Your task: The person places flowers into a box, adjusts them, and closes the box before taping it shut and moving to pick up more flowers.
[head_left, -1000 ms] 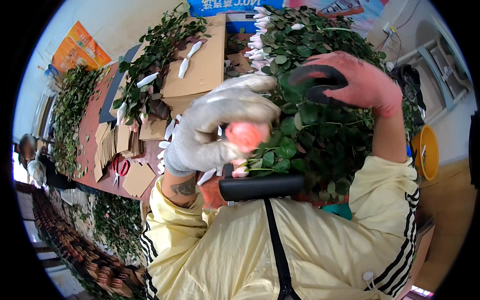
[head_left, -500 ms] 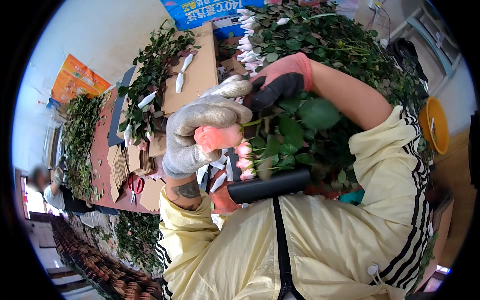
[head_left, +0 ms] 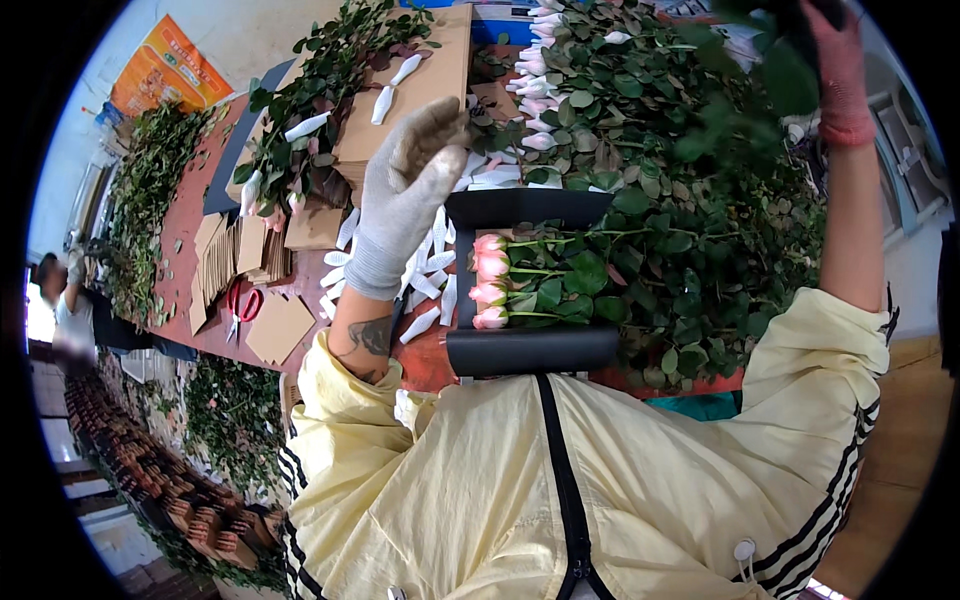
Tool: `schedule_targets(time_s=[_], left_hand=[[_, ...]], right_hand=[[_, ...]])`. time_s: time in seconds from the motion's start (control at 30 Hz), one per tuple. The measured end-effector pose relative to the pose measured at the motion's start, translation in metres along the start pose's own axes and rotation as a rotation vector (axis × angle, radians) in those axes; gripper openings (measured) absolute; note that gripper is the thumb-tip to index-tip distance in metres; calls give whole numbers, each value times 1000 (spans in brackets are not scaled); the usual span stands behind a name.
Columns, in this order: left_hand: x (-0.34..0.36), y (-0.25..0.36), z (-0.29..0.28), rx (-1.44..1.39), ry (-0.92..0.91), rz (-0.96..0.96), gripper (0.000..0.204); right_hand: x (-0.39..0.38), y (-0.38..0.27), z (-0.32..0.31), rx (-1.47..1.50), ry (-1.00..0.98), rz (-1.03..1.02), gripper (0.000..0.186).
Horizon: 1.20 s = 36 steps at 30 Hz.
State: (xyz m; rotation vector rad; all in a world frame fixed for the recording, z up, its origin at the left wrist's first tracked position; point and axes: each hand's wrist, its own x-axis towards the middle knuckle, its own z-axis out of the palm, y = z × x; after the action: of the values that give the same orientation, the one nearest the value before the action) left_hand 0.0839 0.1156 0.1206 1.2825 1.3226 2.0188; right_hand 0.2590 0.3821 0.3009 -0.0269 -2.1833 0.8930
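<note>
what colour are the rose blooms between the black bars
The rounded rose blooms are light to deeper pink, best seen in the head view.

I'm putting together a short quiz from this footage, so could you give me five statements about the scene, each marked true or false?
1. The pink roses lie between two black flaps. True.
2. The left hand is closed around one of the pink roses. False: it is open, with nothing visible in it.
3. The red-handled scissors lie beside brown cardboard pieces. True.
4. The right hand is bare. False: it wears a pinkish-red and black glove.
5. The jacket is plain dark blue. False: it is pale yellow, with black stripes along the sleeves.
</note>
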Motion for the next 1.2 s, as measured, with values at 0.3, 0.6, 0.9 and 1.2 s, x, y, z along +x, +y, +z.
schedule_targets(time_s=[0.3,0.6,0.9,1.2], left_hand=[[17,-17,75,-374,-68,-91,63],[6,-27,65,-480,257,-35,23],[9,-13,57,-428,247,2,21],[-11,5,11,529,-561,-236,54]], right_hand=[[-66,55,92,-916,115,-691,33],[-97,59,131,-755,26,-491,44],[-97,52,117,-390,-332,-231,51],[-45,33,14,-1042,79,-729,42]])
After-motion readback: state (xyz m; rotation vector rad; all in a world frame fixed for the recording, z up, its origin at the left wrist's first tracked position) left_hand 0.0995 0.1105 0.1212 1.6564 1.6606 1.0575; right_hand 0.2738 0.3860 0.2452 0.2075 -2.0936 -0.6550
